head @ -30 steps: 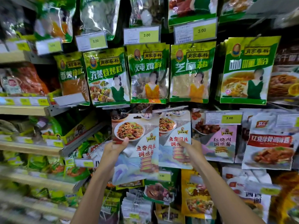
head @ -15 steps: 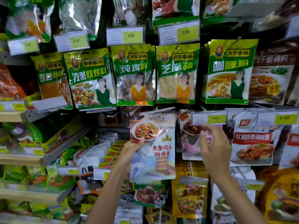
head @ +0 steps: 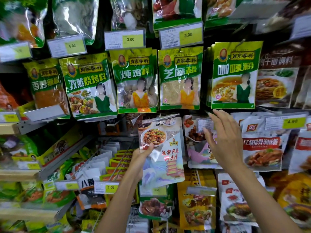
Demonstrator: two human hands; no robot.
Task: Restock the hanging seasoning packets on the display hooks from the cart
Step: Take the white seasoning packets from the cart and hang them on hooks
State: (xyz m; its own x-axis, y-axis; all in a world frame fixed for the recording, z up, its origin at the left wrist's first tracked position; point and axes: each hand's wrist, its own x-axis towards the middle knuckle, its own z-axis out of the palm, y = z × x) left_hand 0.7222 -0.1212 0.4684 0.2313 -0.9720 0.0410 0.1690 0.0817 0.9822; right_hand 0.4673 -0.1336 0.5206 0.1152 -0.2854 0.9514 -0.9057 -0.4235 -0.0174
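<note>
Left hand [head: 141, 157] pinches the sauce packet [head: 162, 150] by its edge below the hook [head: 159, 118]. Right hand [head: 225, 140], fingers spread wide, holds nothing. Risk: one-handed packet could twist and miss the hook.

green-and-yellow spice packets [head: 233, 76], pale pastel sauce packet [head: 162, 150], yellow price tags [head: 190, 34]
</note>
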